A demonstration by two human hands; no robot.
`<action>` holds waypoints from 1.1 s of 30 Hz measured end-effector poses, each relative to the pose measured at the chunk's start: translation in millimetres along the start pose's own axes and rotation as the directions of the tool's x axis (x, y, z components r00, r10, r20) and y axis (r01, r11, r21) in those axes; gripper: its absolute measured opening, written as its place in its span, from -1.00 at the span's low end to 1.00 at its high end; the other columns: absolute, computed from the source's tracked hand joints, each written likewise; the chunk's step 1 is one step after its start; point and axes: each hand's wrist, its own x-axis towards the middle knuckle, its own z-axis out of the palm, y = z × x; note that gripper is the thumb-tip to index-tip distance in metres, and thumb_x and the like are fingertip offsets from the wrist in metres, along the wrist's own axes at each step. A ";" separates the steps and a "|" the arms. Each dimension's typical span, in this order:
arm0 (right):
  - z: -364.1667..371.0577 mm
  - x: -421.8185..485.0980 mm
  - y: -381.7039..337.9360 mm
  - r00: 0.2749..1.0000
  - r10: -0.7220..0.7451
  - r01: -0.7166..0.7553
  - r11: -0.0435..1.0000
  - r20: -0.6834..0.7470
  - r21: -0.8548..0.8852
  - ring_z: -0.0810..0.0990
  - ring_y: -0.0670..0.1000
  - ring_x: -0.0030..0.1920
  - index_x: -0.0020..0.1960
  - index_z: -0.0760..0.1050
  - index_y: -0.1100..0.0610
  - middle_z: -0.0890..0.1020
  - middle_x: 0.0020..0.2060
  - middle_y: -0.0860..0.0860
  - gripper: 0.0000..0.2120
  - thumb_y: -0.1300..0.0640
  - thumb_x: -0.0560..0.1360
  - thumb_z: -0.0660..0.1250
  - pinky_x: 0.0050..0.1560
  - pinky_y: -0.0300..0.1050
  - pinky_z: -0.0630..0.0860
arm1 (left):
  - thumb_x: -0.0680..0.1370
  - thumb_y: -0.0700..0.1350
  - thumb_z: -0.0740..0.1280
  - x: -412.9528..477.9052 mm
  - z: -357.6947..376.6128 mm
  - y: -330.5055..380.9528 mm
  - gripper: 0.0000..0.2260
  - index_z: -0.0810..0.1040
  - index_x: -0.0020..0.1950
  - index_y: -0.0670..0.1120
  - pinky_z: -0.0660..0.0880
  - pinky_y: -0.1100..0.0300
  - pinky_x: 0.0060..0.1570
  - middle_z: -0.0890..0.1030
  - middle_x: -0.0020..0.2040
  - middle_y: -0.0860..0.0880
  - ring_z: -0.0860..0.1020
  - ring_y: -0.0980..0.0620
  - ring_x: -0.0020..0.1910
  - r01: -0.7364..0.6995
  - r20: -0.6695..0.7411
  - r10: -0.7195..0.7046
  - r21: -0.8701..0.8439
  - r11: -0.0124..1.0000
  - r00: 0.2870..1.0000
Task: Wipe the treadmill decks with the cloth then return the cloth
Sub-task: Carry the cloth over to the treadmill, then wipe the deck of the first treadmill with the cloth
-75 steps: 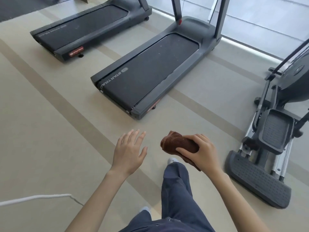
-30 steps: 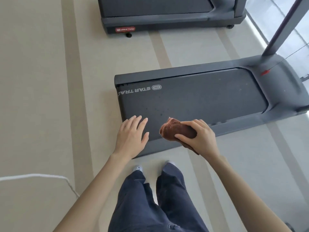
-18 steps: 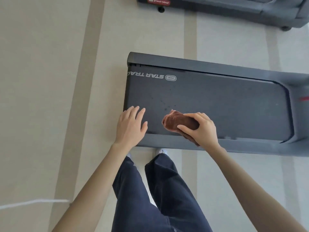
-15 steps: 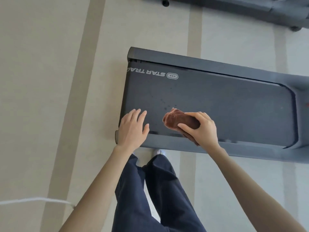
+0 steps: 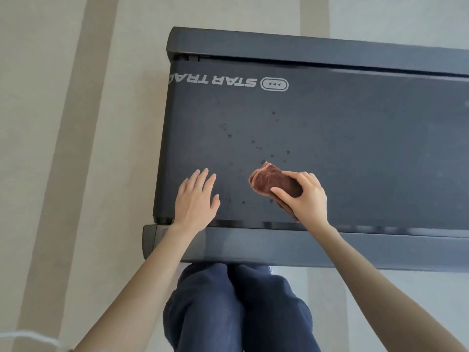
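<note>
Beige floor (image 5: 38,123) with darker stripes runs down the left, and a white cord (image 5: 28,336) lies across its near corner. The left hand (image 5: 195,201) is spread flat over the end of the treadmill deck (image 5: 368,161), fingers straight and loosely together, holding nothing; I cannot tell whether it touches the belt. Dark spots (image 5: 253,142) speckle the black surface between the upside-down STAR TRAC lettering (image 5: 215,81) and the hands. Just to the right, the brown cloth (image 5: 274,184) is bunched in the right hand (image 5: 307,201), fingers and thumb curled round it, low over the belt near the grey side rail (image 5: 253,247). Navy trousers (image 5: 236,308) stand right beside that rail.
</note>
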 end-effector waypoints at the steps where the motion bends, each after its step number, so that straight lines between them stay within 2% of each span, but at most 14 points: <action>1: 19.8 1.6 18.3 1.000 -0.011 0.011 1.000 -0.009 -0.006 0.43 -0.17 -0.08 0.07 0.55 -0.08 0.49 -0.18 -0.26 -0.62 -0.22 0.33 0.41 -0.13 -0.27 0.36 | 0.59 0.07 0.14 11.1 20.1 -5.7 -0.52 0.22 0.48 -0.05 0.13 -0.01 0.43 0.21 0.51 -0.08 0.14 -0.08 0.49 -0.022 -0.005 0.022 0.012 1.000 1.000; 4: 72.5 5.3 69.2 0.997 -0.070 0.068 0.996 -0.037 -0.051 0.43 -0.13 -0.08 0.09 0.57 -0.02 0.57 -0.13 -0.18 -0.60 -0.18 0.34 0.44 -0.14 -0.20 0.45 | 0.57 0.07 0.18 42.8 72.3 -22.1 -0.50 0.24 0.48 -0.06 0.11 -0.03 0.43 0.22 0.50 -0.10 0.16 -0.11 0.49 -0.070 -0.049 0.071 0.023 0.997 0.996; 8: 131.9 6.5 120.8 0.936 -0.348 0.333 0.920 -0.042 -0.206 0.50 0.06 -0.06 0.16 0.58 0.07 0.61 -0.03 0.00 -0.55 -0.13 0.37 0.46 -0.14 0.00 0.51 | 0.58 0.07 0.17 80.8 127.1 -39.7 -0.50 0.22 0.49 -0.06 0.04 -0.03 0.44 0.19 0.51 -0.10 0.12 -0.09 0.50 -0.097 -0.154 0.099 0.022 0.995 0.983; 10: 153.7 5.3 136.1 0.886 -0.464 0.441 0.832 0.012 -0.338 0.46 0.11 0.01 0.27 0.50 -0.05 0.55 0.06 0.05 -0.52 -0.24 0.43 0.34 -0.08 0.03 0.44 | 0.60 0.09 0.11 90.8 148.2 -45.0 -0.51 0.21 0.50 -0.06 0.03 -0.06 0.46 0.18 0.52 -0.08 0.09 -0.07 0.51 -0.104 -0.209 0.106 0.022 0.994 0.972; 12: 167.9 10.4 146.1 0.855 -0.518 0.470 0.780 -0.004 -0.414 0.43 0.11 0.03 0.30 0.42 -0.17 0.49 0.10 0.04 -0.54 -0.33 0.47 0.21 -0.05 0.01 0.35 | 0.58 0.12 0.04 96.0 164.0 -48.2 -0.49 0.22 0.49 -0.06 0.07 -0.11 0.46 0.19 0.51 -0.08 0.09 -0.07 0.51 -0.111 -0.276 0.116 0.035 0.993 0.954; 17: 178.4 46.9 149.9 0.828 -0.555 0.470 0.766 -0.080 -0.439 0.44 0.09 0.01 0.27 0.44 -0.17 0.47 0.07 -0.01 -0.59 -0.29 0.50 0.20 -0.07 -0.03 0.36 | 0.55 0.14 0.04 102.9 178.0 -53.3 -0.47 0.25 0.47 -0.06 0.09 -0.13 0.44 0.22 0.50 -0.08 0.13 -0.07 0.50 -0.138 -0.368 0.147 0.053 0.989 0.918; 23: 174.5 114.5 119.5 0.896 -0.437 0.355 0.815 -0.083 -0.459 0.50 0.15 0.01 0.26 0.51 -0.04 0.54 0.07 0.08 -0.55 -0.25 0.48 0.23 -0.07 0.03 0.45 | 0.54 0.15 0.02 96.7 166.0 -47.7 -0.45 0.29 0.46 -0.09 0.11 -0.14 0.44 0.24 0.49 -0.09 0.15 -0.08 0.49 -0.123 -0.321 0.131 0.043 0.991 0.938; 27: 182.8 135.3 111.0 0.898 -0.424 0.322 0.818 -0.121 -0.477 0.53 0.16 0.00 0.23 0.53 0.03 0.56 0.02 0.10 -0.58 -0.20 0.49 0.26 -0.05 0.03 0.47 | 0.55 0.16 0.02 98.3 169.6 -51.0 -0.46 0.28 0.46 -0.06 0.14 -0.14 0.43 0.25 0.49 -0.08 0.16 -0.07 0.49 -0.129 -0.342 0.137 0.045 0.991 0.930; 30: 185.9 108.2 107.0 0.866 -0.488 0.385 0.793 -0.114 -0.472 0.55 0.14 -0.05 0.19 0.56 0.04 0.58 -0.02 0.08 -0.60 -0.18 0.49 0.28 -0.09 0.00 0.48 | 0.54 0.16 0.03 99.1 172.6 -52.8 -0.46 0.29 0.45 -0.06 0.12 -0.11 0.44 0.26 0.49 -0.08 0.16 -0.06 0.49 -0.140 -0.361 0.143 0.036 0.990 0.922; 33: 192.6 47.1 101.1 0.824 -0.566 0.505 0.757 -0.029 -0.414 0.53 0.12 -0.11 0.19 0.56 0.01 0.57 -0.03 0.06 -0.61 -0.20 0.50 0.26 -0.13 -0.02 0.46 | 0.55 0.15 0.02 96.6 169.8 -54.4 -0.47 0.29 0.46 -0.05 0.10 -0.08 0.45 0.25 0.49 -0.06 0.15 -0.04 0.49 -0.145 -0.362 0.142 0.018 0.989 0.921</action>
